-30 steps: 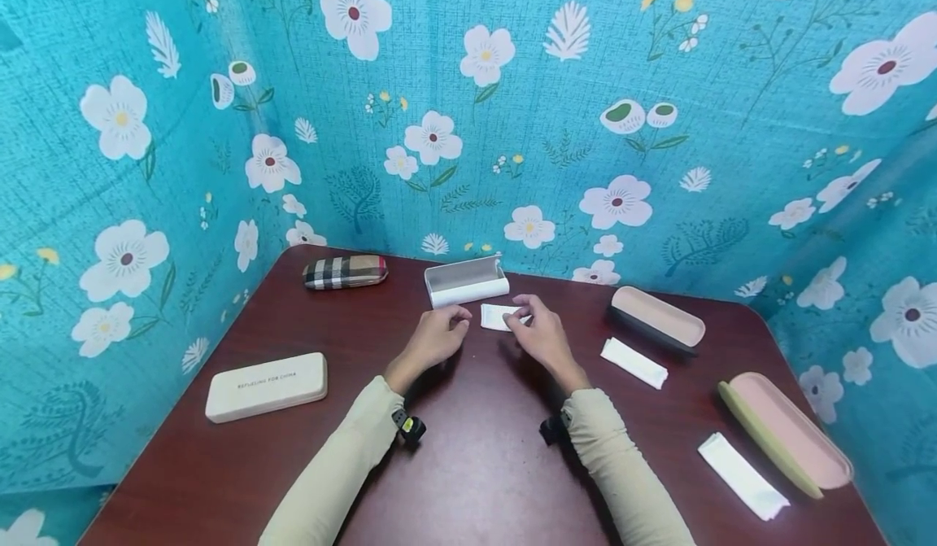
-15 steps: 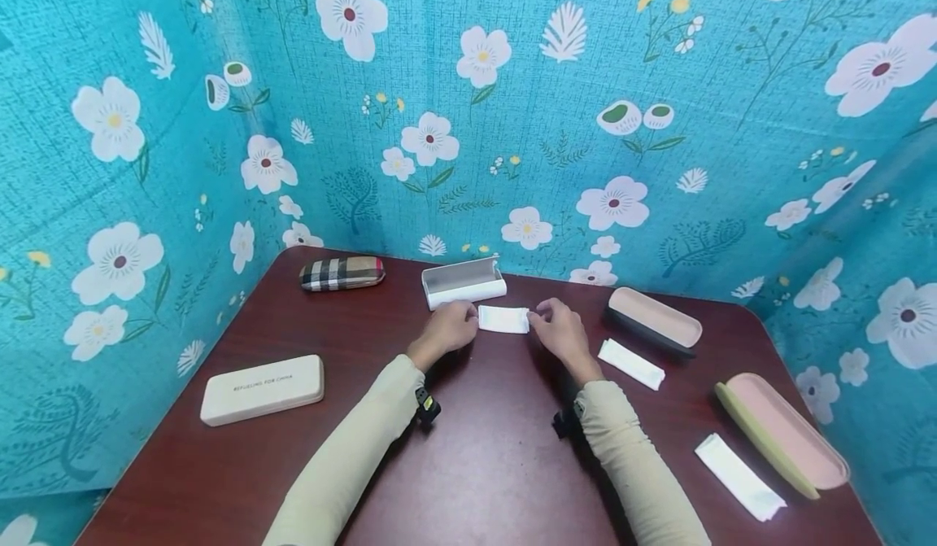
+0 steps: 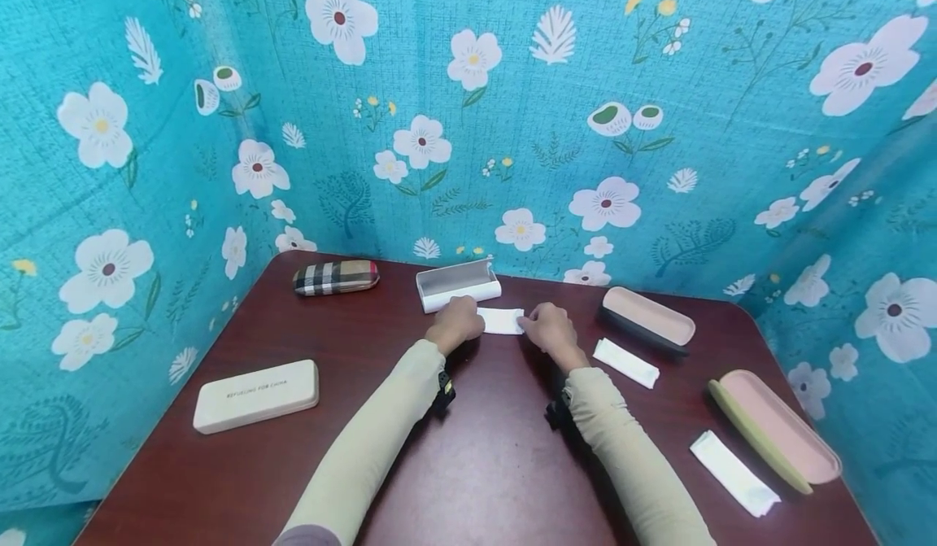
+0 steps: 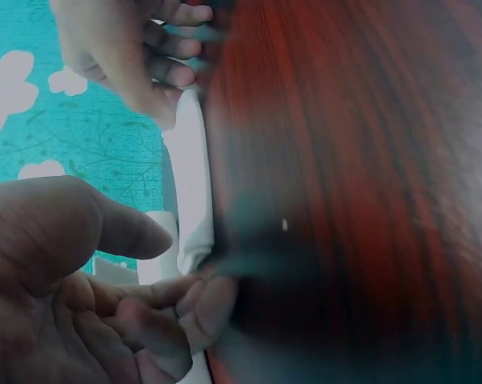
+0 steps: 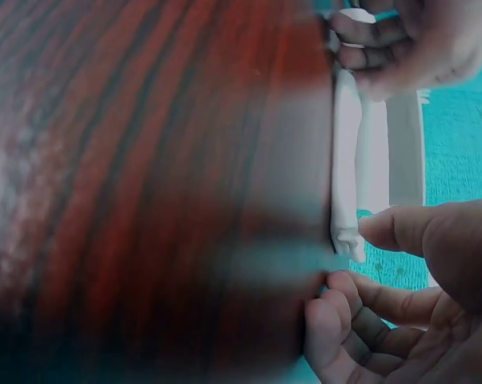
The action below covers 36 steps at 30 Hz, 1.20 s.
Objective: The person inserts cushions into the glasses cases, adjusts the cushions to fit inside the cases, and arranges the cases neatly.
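A white folded cloth (image 3: 501,321) lies flat on the table between my hands. At its left end is my left hand (image 3: 455,322); in the left wrist view, the thumb and forefinger lie close around that end with a gap between their tips. My right hand (image 3: 551,330) is at the opposite end. In the right wrist view, its thumb (image 5: 393,228) reaches the cloth's end, while the other fingers sit loosely bent and apart from it. Just behind the cloth stands a white glasses case (image 3: 461,290) with its lid up and grey lining showing.
A plaid case (image 3: 337,277) is at the back left, a closed cream case (image 3: 256,395) nearer on the left. On the right, open black (image 3: 647,318) and olive (image 3: 772,428) cases with pink linings each have a white folded cloth (image 3: 625,363) beside them. A floral curtain (image 3: 468,123) borders the table.
My left hand has moved right and forward to the cloth's left end. My right hand has drawn off the cloth's top to its right end. The view has shifted slightly.
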Tool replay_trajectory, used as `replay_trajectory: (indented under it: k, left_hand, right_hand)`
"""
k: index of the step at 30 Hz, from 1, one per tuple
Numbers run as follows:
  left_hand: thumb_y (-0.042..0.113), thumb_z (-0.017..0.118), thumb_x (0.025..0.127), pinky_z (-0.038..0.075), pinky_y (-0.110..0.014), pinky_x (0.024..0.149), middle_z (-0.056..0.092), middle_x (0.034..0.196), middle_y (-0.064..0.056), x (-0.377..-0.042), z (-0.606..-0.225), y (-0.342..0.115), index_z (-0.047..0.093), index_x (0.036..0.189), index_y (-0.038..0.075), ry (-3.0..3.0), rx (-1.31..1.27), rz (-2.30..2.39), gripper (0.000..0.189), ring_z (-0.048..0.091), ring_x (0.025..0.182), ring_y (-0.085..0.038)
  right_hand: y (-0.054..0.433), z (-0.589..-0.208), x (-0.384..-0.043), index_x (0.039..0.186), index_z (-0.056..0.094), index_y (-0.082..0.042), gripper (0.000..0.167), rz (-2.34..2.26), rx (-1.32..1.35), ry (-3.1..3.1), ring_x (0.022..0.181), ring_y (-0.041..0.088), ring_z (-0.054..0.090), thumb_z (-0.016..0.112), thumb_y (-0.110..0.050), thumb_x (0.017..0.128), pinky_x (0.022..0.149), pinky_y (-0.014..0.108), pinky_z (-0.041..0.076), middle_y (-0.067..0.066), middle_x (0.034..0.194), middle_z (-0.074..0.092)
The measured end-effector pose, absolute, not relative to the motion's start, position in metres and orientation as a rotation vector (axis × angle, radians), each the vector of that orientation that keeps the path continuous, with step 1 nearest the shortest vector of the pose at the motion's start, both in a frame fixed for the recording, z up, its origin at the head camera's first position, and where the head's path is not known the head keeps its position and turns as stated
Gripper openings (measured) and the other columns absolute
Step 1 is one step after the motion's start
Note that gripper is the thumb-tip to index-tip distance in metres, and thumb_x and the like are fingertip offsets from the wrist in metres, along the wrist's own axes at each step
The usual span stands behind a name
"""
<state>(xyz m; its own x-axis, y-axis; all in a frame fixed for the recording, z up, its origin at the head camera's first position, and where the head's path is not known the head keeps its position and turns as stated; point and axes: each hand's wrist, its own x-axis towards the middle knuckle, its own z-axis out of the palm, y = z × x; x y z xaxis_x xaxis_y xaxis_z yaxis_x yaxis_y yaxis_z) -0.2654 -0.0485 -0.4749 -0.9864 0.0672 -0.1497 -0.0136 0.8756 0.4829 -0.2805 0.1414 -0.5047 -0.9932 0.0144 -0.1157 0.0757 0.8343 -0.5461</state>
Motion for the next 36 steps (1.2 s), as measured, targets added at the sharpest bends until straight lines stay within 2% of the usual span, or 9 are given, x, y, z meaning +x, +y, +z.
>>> replay_trajectory:
  k: [5, 8, 14, 20, 27, 33, 36]
  left_hand:
    - [0.012, 0.060, 0.089, 0.047, -0.038, 0.066, 0.065, 0.078, -0.007, -0.267, -0.473, -0.039, 0.059, 0.071, 0.009, 2.904, 0.028, 0.669, 0.019, 0.053, 0.068, -0.020]
    - [0.013, 0.061, 0.089, 0.051, -0.040, 0.071, 0.069, 0.082, -0.008, -0.269, -0.474, -0.035, 0.060, 0.071, 0.009, 2.927, 0.024, 0.624, 0.018, 0.058, 0.072, -0.020]
    - [0.014, 0.063, 0.090, 0.055, -0.045, 0.076, 0.073, 0.091, -0.010, -0.272, -0.477, -0.031, 0.066, 0.075, 0.009, 2.949, -0.038, 0.588, 0.017, 0.066, 0.081, -0.023]
    - [0.015, 0.064, 0.090, 0.056, -0.047, 0.076, 0.074, 0.093, -0.011, -0.272, -0.481, -0.028, 0.068, 0.077, 0.008, 2.970, -0.046, 0.609, 0.015, 0.068, 0.085, -0.026]
    - [0.014, 0.065, 0.091, 0.056, -0.047, 0.078, 0.073, 0.090, -0.009, -0.273, -0.485, -0.027, 0.066, 0.076, 0.008, 2.974, -0.046, 0.612, 0.015, 0.067, 0.085, -0.024]
    - [0.013, 0.067, 0.090, 0.056, -0.047, 0.075, 0.071, 0.088, -0.010, -0.273, -0.488, -0.027, 0.065, 0.076, 0.007, 2.984, -0.043, 0.632, 0.015, 0.067, 0.083, -0.025]
    - [0.014, 0.068, 0.089, 0.056, -0.045, 0.072, 0.070, 0.088, -0.010, -0.273, -0.491, -0.026, 0.066, 0.077, 0.007, 2.987, -0.032, 0.639, 0.014, 0.066, 0.081, -0.024]
  right_hand:
    - [0.134, -0.505, -0.281, 0.092, 0.074, -0.007, 0.033, -0.808, 0.050, 2.941, 0.079, 0.028, 0.065, 0.067, -0.040, 0.095, 0.072, 0.045, 0.051, 0.010, 0.087, 0.071]
    - [0.130, -0.503, -0.280, 0.092, 0.074, -0.007, 0.033, -0.772, 0.046, 2.951, 0.082, 0.030, 0.066, 0.067, -0.039, 0.095, 0.076, 0.049, 0.053, 0.011, 0.091, 0.073]
    - [0.124, -0.501, -0.280, 0.081, 0.068, -0.007, 0.031, -0.757, 0.052, 2.963, 0.074, 0.028, 0.062, 0.065, -0.034, 0.096, 0.067, 0.045, 0.048, 0.011, 0.081, 0.068]
    - [0.122, -0.502, -0.280, 0.080, 0.068, -0.006, 0.031, -0.766, 0.083, 2.972, 0.073, 0.029, 0.063, 0.065, -0.032, 0.096, 0.066, 0.045, 0.048, 0.012, 0.080, 0.068]
    - [0.123, -0.506, -0.280, 0.070, 0.061, -0.008, 0.033, -0.761, 0.090, 2.980, 0.065, 0.026, 0.057, 0.065, -0.027, 0.096, 0.060, 0.041, 0.043, 0.008, 0.066, 0.056]
    - [0.123, -0.507, -0.277, 0.066, 0.057, -0.010, 0.036, -0.757, 0.067, 2.994, 0.067, 0.025, 0.057, 0.063, -0.026, 0.098, 0.063, 0.043, 0.045, 0.005, 0.066, 0.055]
    - [0.125, -0.507, -0.276, 0.061, 0.050, -0.011, 0.042, -0.757, 0.085, 2.979, 0.062, 0.023, 0.050, 0.063, -0.027, 0.097, 0.060, 0.041, 0.041, 0.002, 0.061, 0.044]
